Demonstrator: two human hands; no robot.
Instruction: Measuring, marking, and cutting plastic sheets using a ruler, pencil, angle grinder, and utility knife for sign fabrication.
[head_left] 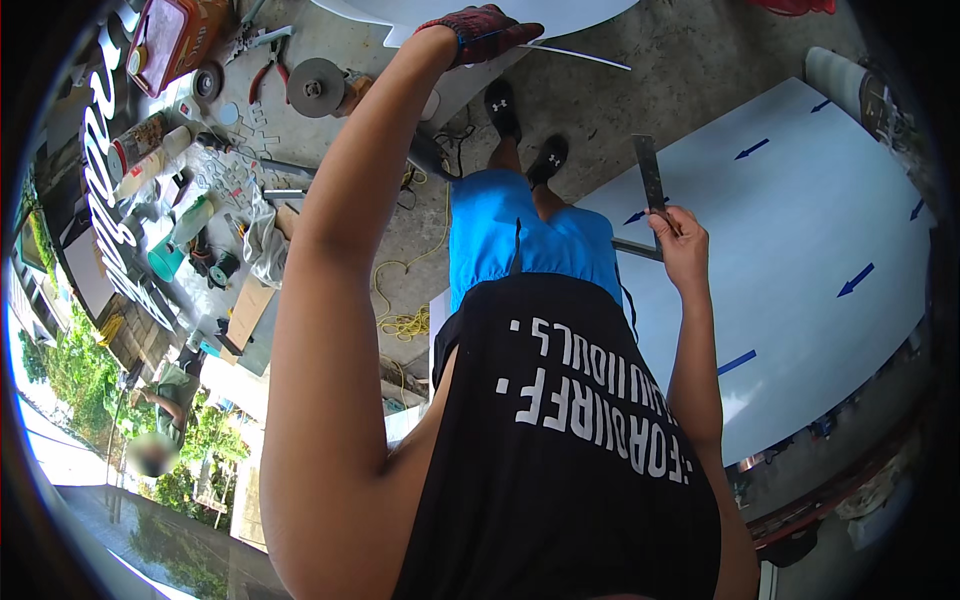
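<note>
My left hand (486,34), in a red and black work glove, reaches far forward over the edge of a curved white sheet (560,12). Its fingers look closed; what lies under them is hidden. A thin white strip (585,55) runs out to the right from beneath the fingertips. My bare right hand (684,245) is wrapped around a dark metal L-shaped square (650,170), one blade pointing forward and the other toward my shorts. Below it lies a large pale panel (800,220) with blue arrows.
An angle grinder (322,88), red-handled pliers (268,72), spray cans (140,140) and small cut pieces crowd the left side. A yellow cord (405,322) winds over the concrete floor. Another person (175,395) is at the far left. A roll (838,82) stands beyond the panel.
</note>
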